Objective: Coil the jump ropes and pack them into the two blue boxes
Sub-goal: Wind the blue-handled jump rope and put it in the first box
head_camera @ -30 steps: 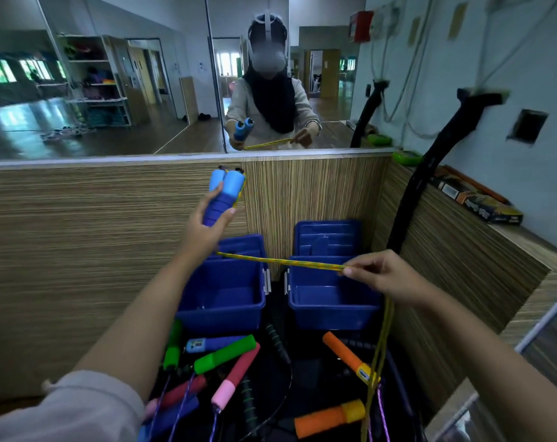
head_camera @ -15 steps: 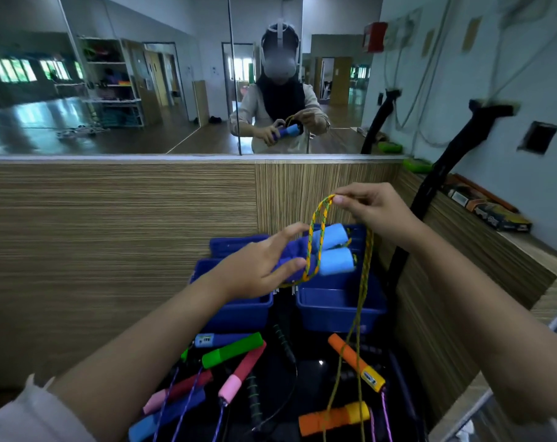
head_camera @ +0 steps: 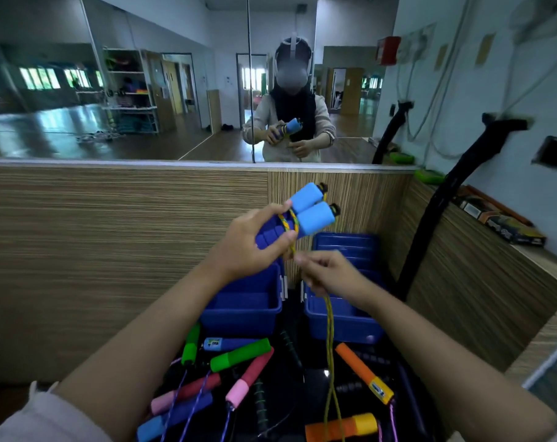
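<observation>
My left hand (head_camera: 251, 247) grips two blue jump-rope handles (head_camera: 305, 212) held side by side, tips pointing up and right. A yellow rope (head_camera: 329, 339) is looped once around the handles. My right hand (head_camera: 328, 275) pinches that rope just below the handles; two strands hang down from it to the floor. Below the hands stand two open blue boxes, the left box (head_camera: 242, 311) and the right box (head_camera: 340, 323), side by side against the wooden wall.
Several loose rope handles lie on the dark floor in front of the boxes: green (head_camera: 238, 354), pink-red (head_camera: 245, 378), orange (head_camera: 363, 374), blue (head_camera: 175, 419). Wooden panel walls (head_camera: 111, 250) enclose the corner; a black pole (head_camera: 436, 199) leans at right. A mirror above reflects the person.
My left hand turned the blue handles and lifted them. My right hand came down from above the handles to below them, drawing the yellow rope around them.
</observation>
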A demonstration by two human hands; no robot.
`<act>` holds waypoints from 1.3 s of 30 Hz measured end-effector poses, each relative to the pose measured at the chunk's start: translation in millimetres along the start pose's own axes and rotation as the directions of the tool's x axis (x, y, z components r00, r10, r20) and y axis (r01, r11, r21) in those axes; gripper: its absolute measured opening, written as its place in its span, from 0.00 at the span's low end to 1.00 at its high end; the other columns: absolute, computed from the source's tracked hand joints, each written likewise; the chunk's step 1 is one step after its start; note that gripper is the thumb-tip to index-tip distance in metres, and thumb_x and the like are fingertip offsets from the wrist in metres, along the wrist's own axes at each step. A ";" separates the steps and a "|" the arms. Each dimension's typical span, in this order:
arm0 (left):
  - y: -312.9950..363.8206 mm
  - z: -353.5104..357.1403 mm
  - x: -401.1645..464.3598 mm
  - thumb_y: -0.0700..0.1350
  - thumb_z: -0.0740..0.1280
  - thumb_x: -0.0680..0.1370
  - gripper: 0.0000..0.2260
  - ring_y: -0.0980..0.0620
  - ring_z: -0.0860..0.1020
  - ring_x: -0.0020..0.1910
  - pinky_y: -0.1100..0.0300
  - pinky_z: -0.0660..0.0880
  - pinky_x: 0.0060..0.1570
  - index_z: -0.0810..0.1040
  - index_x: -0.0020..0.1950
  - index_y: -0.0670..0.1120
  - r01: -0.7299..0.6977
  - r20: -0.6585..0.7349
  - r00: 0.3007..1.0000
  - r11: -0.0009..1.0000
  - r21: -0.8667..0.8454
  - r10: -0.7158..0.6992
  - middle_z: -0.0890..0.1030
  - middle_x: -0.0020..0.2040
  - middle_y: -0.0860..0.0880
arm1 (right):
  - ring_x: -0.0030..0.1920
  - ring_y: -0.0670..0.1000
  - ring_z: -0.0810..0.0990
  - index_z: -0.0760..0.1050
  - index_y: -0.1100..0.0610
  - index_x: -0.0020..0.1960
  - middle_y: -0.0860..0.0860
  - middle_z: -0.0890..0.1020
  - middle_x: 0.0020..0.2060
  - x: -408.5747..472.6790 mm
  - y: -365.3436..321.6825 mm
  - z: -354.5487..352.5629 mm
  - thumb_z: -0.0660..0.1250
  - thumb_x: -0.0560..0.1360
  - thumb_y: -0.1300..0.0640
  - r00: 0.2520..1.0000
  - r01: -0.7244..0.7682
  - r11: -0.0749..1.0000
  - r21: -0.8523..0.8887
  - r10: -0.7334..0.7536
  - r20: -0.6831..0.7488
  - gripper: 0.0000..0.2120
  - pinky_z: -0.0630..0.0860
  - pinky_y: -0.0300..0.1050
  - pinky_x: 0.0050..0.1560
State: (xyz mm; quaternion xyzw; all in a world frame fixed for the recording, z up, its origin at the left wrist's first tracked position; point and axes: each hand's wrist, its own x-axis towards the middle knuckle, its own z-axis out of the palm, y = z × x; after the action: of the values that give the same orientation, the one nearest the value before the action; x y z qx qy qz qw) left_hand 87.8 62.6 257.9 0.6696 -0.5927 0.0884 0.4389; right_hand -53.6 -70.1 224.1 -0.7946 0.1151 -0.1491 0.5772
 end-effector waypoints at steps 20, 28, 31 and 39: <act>-40.1 11.4 -7.4 0.58 0.57 0.75 0.14 0.47 0.77 0.48 0.52 0.73 0.49 0.67 0.57 0.53 0.181 0.112 0.975 0.977 0.117 -0.194 0.78 0.53 0.47 | 0.34 0.43 0.71 0.79 0.60 0.51 0.53 0.76 0.34 -28.6 9.8 1.5 0.62 0.79 0.55 0.985 0.159 0.816 -0.555 -0.173 0.028 0.11 0.66 0.39 0.38; -17.3 26.4 -20.4 0.62 0.53 0.77 0.26 0.49 0.76 0.60 0.49 0.73 0.56 0.68 0.66 0.45 -0.131 0.476 0.879 0.976 0.172 0.034 0.77 0.63 0.48 | 0.38 0.40 0.74 0.82 0.57 0.49 0.44 0.75 0.38 -19.7 -53.0 -44.7 0.68 0.75 0.58 0.927 0.374 0.621 -0.689 -0.277 0.253 0.06 0.67 0.30 0.40; -1.3 27.5 -18.5 0.61 0.55 0.77 0.26 0.47 0.77 0.53 0.49 0.75 0.51 0.68 0.65 0.44 -0.244 0.508 0.850 0.960 0.140 0.142 0.78 0.56 0.47 | 0.41 0.45 0.77 0.84 0.55 0.45 0.48 0.79 0.39 -12.1 -63.7 -60.5 0.73 0.69 0.55 0.936 0.347 0.737 -0.580 -0.237 0.259 0.06 0.72 0.37 0.43; 23.2 23.6 -17.8 0.64 0.67 0.73 0.32 0.48 0.80 0.51 0.49 0.76 0.52 0.55 0.73 0.64 -0.172 0.375 0.905 0.979 -0.109 0.201 0.80 0.56 0.48 | 0.37 0.45 0.81 0.85 0.54 0.38 0.51 0.85 0.36 5.9 -51.0 -82.2 0.77 0.62 0.55 0.969 -0.006 0.999 -0.041 0.016 0.247 0.06 0.78 0.37 0.38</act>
State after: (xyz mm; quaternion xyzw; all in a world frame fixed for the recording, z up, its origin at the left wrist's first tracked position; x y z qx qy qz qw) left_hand 53.1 61.0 243.6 0.5975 -0.7312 -0.0245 0.3282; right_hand -78.0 -129.2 297.1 -0.8177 0.0496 -0.0437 0.5718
